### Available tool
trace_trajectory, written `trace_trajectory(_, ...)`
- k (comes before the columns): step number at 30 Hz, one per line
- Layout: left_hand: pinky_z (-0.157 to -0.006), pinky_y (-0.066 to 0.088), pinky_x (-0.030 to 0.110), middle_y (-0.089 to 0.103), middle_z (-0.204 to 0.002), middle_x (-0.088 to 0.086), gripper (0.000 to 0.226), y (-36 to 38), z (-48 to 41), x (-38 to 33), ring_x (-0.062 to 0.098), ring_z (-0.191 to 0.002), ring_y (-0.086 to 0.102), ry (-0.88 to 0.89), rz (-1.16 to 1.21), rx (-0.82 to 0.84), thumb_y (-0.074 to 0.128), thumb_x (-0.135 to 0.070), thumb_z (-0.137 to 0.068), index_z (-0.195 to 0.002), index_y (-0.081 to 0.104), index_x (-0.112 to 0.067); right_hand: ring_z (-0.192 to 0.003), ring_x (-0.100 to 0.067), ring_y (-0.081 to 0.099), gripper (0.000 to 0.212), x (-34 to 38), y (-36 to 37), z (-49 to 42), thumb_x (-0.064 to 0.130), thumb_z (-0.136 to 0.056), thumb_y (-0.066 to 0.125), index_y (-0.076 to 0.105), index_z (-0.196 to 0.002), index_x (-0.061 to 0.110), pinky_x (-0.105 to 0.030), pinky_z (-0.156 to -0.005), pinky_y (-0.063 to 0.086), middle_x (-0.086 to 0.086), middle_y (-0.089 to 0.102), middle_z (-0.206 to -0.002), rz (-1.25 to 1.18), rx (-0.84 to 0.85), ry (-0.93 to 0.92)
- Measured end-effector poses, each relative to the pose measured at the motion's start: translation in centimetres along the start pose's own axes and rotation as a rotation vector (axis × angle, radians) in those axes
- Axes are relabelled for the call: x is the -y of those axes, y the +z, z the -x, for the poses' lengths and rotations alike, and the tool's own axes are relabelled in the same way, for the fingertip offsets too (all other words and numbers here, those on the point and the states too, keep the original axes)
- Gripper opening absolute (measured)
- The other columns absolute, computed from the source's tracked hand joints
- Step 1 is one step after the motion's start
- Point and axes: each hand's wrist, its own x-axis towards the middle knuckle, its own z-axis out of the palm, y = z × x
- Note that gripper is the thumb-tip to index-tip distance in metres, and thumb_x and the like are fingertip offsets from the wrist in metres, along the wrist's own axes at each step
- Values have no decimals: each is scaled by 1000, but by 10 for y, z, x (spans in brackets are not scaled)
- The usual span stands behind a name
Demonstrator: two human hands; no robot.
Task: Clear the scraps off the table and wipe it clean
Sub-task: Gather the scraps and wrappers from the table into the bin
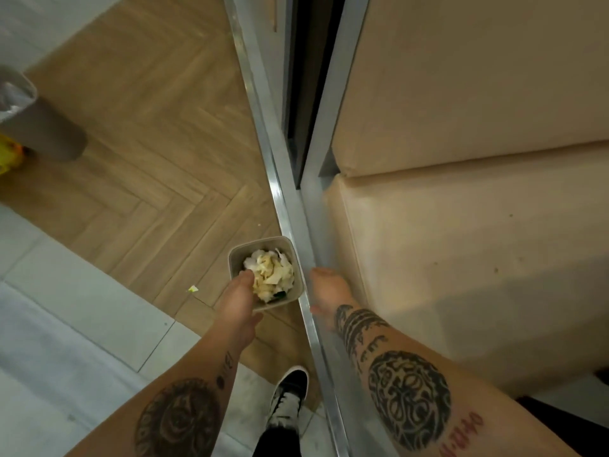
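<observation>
Grey bin [49,127] beside yellow object [10,153]

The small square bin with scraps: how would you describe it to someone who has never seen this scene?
Follow the metal rail between the herringbone wood floor and the beige cabinet toward the person. The small square grey bin is beside it, gripped by the left hand. Unlike the round grey bin far left, it holds pale crumpled scraps.

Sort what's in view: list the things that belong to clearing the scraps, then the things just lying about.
Job:
left hand holding small bin
scraps in it
stray scrap on floor
right hand

Lying about:
grey bin
yellow object
beige cabinet
</observation>
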Motion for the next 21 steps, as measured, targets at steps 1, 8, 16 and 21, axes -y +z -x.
trace_trajectory(1, -102, 42, 46, 61, -134, -6, 37, 6, 7, -1, 15, -114, 58, 23, -29, 23, 50, -42, -102, -135, 55, -28, -96, -25, 60, 34, 3, -7, 11, 16, -104, 44, 56, -134, 6, -17, -66, 45, -8, 60, -110, -43, -16, -13)
trace_trajectory(8, -86, 52, 38, 71, -114, 0, 20, 90, 107, -54, 21, -101, 68, 189, -209, 263, 49, -26, -104, -117, 64, -24, -76, -18, 58, 16, 41, -65, 91, 11, -99, 51, 64, -96, 18, -33, -67, 50, -1, 61, -87, -489, -99, -72)
trace_trajectory(16, -82, 52, 38, 73, -106, 1, 19, 199, 254, -81, 22, -91, 67, 440, -392, 545, 46, -18, -104, -109, 64, -22, -93, -18, 62, 10, 62, -190, 228, 18, -100, 54, 63, -103, 21, -31, -75, 52, -1, 66, -107, -778, -300, -315)
trace_trajectory(21, -76, 50, 35, 73, -104, 2, 19, 273, 342, -37, 19, -85, 66, 512, -595, 759, 48, -16, -103, -105, 65, -22, -88, -16, 61, 8, 10, -270, 320, 19, -98, 57, 65, -99, 19, -30, -71, 50, -2, 65, -101, -857, -537, -396)
